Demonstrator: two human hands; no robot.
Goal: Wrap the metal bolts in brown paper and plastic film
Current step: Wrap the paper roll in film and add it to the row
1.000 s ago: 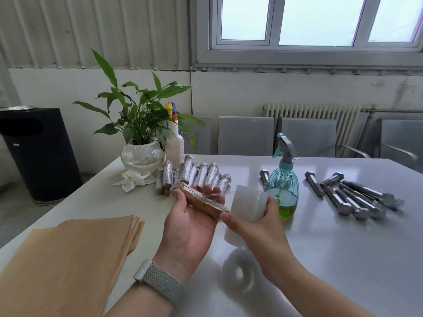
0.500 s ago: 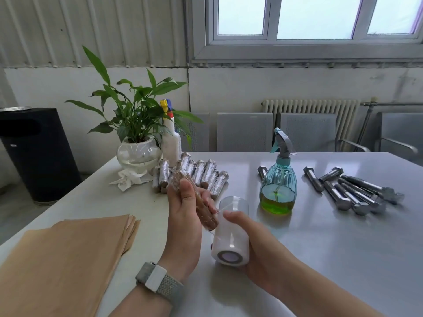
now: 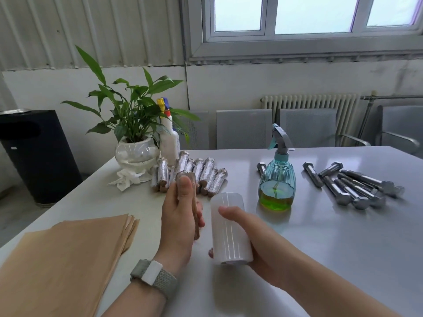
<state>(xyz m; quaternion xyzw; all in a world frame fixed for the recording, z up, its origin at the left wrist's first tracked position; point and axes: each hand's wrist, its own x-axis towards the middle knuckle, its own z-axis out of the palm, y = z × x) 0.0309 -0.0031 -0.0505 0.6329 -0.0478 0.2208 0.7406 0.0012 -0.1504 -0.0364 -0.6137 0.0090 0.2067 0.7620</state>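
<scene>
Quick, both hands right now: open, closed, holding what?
Left hand: closed around a paper-wrapped bolt.
Right hand: closed around the roll of plastic film.

The left hand [image 3: 177,216] now holds the brown paper-wrapped bolt [image 3: 194,216] nearly upright, no longer lying across its palm. The right hand [image 3: 256,243] now holds the white roll of plastic film [image 3: 229,227] tipped on end beside it.

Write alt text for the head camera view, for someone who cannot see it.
At a grey table, a person's left hand holds a paper-wrapped bolt upright while the right hand grips a roll of plastic film beside it. Brown paper sheets lie left, wrapped bolts behind, bare bolts right.
</scene>
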